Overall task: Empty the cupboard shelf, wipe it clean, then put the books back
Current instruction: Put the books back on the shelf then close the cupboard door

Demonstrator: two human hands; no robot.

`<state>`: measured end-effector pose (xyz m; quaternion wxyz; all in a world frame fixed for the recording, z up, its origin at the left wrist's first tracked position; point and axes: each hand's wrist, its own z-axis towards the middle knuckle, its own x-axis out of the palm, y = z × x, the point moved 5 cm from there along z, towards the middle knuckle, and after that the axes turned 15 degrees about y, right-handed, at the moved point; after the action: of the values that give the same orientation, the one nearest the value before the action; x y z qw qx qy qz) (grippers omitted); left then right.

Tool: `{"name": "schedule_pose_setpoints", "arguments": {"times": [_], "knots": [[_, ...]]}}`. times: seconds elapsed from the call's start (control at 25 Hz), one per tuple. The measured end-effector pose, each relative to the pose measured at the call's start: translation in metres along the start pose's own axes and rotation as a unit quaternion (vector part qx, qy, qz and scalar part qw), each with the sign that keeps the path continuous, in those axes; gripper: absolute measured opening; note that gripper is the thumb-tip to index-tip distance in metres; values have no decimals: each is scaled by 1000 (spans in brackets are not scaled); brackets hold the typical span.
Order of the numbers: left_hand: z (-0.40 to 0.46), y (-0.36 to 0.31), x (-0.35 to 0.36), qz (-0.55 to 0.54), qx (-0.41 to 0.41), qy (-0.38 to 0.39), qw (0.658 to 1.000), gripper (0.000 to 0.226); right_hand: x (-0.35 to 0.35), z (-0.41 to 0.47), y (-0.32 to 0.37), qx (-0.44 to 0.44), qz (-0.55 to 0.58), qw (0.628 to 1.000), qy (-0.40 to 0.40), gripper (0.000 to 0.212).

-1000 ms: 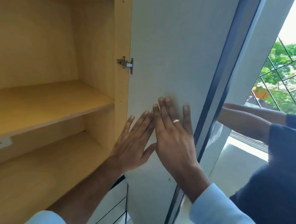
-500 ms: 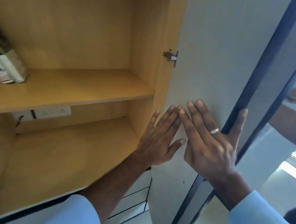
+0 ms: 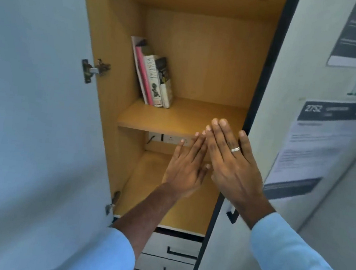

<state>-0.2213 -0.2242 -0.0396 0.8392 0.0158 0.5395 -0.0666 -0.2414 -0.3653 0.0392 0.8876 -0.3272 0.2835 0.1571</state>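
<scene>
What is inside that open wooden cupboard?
A few books lean at the left of the middle shelf. Below it, a wall socket. The left hand and right hand cover part of the lower compartment.

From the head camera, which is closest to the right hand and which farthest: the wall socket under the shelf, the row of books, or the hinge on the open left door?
Measured from the right hand:
1. Wall socket, just left of the fingers, under the shelf.
2. Books, up and left, leaning on the shelf's left side.
3. Door hinge, far left on the open door.
</scene>
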Motion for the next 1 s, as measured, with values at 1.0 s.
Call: {"name": "schedule_pose_setpoints", "arguments": {"times": [1.0], "knots": [[44, 91, -17, 114, -71, 53, 990, 67, 124, 114, 28, -136, 32, 981, 133, 71]]}}
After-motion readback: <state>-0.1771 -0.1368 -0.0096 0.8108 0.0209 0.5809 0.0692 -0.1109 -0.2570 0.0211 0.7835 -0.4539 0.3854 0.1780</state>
